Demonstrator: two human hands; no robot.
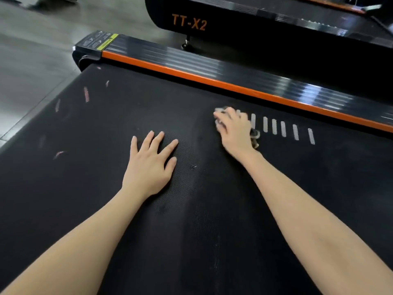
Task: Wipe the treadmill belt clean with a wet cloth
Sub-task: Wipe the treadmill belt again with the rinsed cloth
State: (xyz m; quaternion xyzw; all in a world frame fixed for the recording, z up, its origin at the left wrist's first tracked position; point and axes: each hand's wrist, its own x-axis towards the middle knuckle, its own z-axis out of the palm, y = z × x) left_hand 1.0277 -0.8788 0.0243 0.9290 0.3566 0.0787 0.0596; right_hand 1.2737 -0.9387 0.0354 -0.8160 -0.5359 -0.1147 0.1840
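The black treadmill belt (pixel 106 188) fills most of the view. Pink smudges (pixel 86 94) mark its far left part. A row of white dashes (pixel 284 128) runs near the right rail. My left hand (pixel 150 165) lies flat on the belt with fingers spread. My right hand (pixel 234 129) presses a crumpled pale cloth (pixel 255 138) onto the belt just left of the dashes, with its fingers curled over the cloth. Most of the cloth is hidden under the hand.
An orange strip and a glossy black side rail (pixel 212 67) border the belt on the far side. A second treadmill marked TT-X2 (pixel 189 23) stands behind it. Grey tiled floor (pixel 32 60) lies to the left.
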